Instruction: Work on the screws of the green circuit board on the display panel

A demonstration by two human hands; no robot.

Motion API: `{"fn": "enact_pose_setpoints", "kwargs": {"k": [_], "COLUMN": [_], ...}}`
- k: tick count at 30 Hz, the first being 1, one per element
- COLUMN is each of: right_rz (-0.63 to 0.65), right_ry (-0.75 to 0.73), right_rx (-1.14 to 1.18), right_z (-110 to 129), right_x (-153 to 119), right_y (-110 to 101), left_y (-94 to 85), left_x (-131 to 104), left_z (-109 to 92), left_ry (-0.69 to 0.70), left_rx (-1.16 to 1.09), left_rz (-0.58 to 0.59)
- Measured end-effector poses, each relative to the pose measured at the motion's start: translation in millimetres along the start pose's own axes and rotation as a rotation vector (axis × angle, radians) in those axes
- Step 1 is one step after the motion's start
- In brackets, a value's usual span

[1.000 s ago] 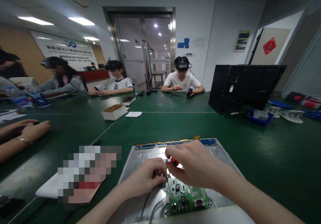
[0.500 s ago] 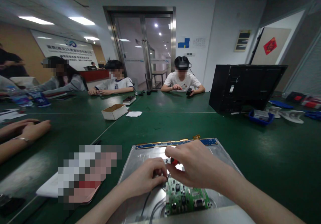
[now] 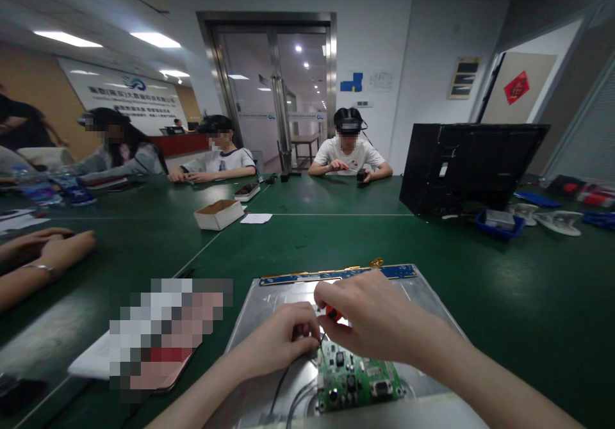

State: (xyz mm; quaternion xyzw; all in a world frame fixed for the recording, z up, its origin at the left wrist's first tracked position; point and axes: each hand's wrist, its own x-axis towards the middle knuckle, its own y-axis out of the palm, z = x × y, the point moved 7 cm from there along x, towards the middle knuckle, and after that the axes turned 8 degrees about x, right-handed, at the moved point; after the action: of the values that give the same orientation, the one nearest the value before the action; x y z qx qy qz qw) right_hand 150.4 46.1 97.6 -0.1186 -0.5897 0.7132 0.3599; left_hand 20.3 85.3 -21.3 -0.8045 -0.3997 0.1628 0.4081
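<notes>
A metal-backed display panel [image 3: 254,314] lies in front of me, with a green circuit board [image 3: 355,378] on its near half and a narrow blue circuit strip [image 3: 336,274] along its far edge. Over the board, my right hand [image 3: 365,314] is closed around the red and black handle of a screwdriver [image 3: 332,314]; its shaft is mostly hidden. My left hand [image 3: 293,333] pinches at the board's upper left corner, and what lies between its fingertips is too small to make out. Dark cables [image 3: 281,384] run under that hand toward the board's left side.
To the left lie a blurred-out pink and white item [image 3: 177,333] and another person's hands [image 3: 57,250]. An open white box [image 3: 218,214] sits farther off. A black monitor [image 3: 471,166] and a blue tray [image 3: 500,224] stand at the right. Several people sit around the green table [image 3: 519,314].
The red and black screwdriver handle has turned a little in my right hand, showing more red. The right fingers have shifted slightly; my left hand stays in place.
</notes>
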Motion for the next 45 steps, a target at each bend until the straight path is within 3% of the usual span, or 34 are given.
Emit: {"fn": "enact_pose_setpoints", "kwargs": {"k": [12,19,33,45], "right_rz": [-0.025,0.002,-0.061,-0.021], "right_ry": [-0.051,0.013,-0.037,0.032], "right_rx": [0.027,-0.001,0.011,-0.040], "right_z": [2.3,-2.7,3.1,-3.3], "right_x": [-1.4,1.4,-2.3,2.0], "right_y": [-3.0,-0.6,-5.2,0.3], "left_y": [-1.0,1.5,2.3,0.6], "left_x": [0.2,-0.2,1.1,-0.9], "left_z": [-4.2,-0.2,2.1,0.0], "left_ry": [0.006,0.054,0.018,-0.020], "left_rx": [-0.010,-0.012,-0.045,-0.008], "left_rz": [-0.002,0.009,0.010,0.030]}}
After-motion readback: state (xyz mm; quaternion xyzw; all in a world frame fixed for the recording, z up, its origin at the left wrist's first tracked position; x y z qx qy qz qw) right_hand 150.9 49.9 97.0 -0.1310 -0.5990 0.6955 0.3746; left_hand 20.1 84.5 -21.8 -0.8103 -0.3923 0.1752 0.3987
